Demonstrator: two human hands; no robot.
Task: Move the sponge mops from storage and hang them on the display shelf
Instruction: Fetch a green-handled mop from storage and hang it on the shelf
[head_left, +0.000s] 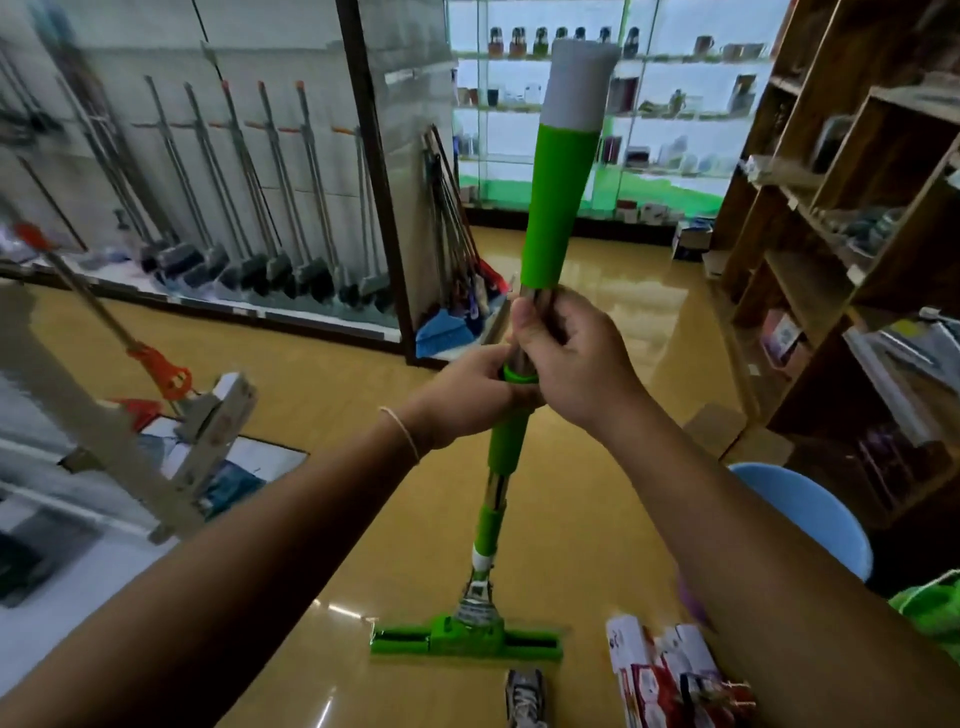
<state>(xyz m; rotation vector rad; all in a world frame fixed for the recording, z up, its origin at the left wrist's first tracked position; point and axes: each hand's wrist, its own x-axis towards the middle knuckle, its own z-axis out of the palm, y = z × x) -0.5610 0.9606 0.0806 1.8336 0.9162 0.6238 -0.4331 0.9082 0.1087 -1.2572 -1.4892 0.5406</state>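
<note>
1. An orange mop (156, 364) is leaning at a tilt, well left of the green mop (558, 208).
2. The left hand (462, 395) is gripping the green mop's shaft, fingers curling round it at the green collar.
3. The green mop is standing upright, its head (467, 636) resting on the floor (322, 374).
4. The right hand (571, 358) is gripping the shaft just above the left.
5. A blue stool (810, 509) is sitting right of the green mop.

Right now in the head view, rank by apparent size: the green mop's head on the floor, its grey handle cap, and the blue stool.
1. Blue stool, partly hidden by the right arm.
2. Green mop's head.
3. Grey handle cap, though it sits nearer the camera, so its true size is unsure.
</note>
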